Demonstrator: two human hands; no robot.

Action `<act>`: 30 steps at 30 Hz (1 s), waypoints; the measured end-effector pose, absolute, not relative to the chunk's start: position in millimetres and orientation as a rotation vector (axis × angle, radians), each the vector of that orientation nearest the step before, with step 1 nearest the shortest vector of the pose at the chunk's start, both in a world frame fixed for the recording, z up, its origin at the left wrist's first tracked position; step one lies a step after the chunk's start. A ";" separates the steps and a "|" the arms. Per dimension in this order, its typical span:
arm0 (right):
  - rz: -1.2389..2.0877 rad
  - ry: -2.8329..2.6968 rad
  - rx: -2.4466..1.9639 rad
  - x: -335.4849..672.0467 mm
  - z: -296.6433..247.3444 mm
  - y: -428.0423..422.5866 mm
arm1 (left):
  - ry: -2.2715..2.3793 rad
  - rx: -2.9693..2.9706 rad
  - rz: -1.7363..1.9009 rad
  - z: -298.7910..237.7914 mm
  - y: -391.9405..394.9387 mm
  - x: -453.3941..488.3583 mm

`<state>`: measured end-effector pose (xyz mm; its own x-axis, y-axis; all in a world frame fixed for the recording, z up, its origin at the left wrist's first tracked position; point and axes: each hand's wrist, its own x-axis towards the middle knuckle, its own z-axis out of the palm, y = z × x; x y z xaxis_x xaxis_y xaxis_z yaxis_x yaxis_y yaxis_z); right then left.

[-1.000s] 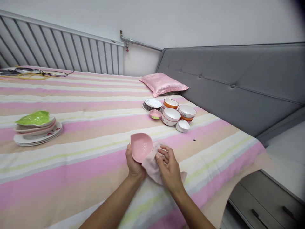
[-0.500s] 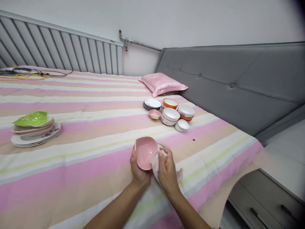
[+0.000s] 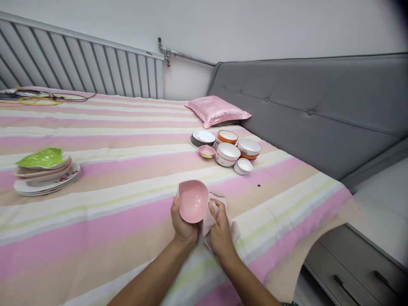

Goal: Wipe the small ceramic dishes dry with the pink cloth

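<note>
A pink bowl [image 3: 193, 201], glossy inside and slightly pointed at its upper left, is tilted toward me above the striped bed. My left hand [image 3: 183, 225] grips it from the left and below, its thumb along the left side. At the bowl's right edge, my right hand [image 3: 220, 229] is closed on a pale pinkish cloth [image 3: 208, 221], which lies against the rim. The cloth's loose ends hang out behind and to the right of that hand. Some fingers of both hands are hidden behind the bowl and cloth.
Stacked white bowls [image 3: 228, 154], plates [image 3: 203, 137], small dishes [image 3: 244, 165] and a small pink bowl [image 3: 207, 151] stand ahead. At left, a green leaf-shaped dish [image 3: 41, 157] tops a plate stack [image 3: 47, 185]. A pink pillow [image 3: 216, 109] lies by the grey headboard [image 3: 306, 102].
The bowl and both hands have shifted slightly left and up. My right hand's fingers have curled more around the cloth, which has moved from inside the bowl's edge toward its outer right side.
</note>
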<state>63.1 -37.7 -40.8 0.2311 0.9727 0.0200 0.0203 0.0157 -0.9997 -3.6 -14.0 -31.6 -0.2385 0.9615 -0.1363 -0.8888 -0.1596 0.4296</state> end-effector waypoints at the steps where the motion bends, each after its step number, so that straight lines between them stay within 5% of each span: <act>1: 0.993 -1.045 -1.320 66.9 -39.5 -35.5 | 0.483 0.209 1.734 -33.6 -14.5 -2.4; 30: 0.783 -1.289 -1.465 71.6 -39.0 -41.7 | 0.497 0.182 1.565 -31.8 -13.2 -5.6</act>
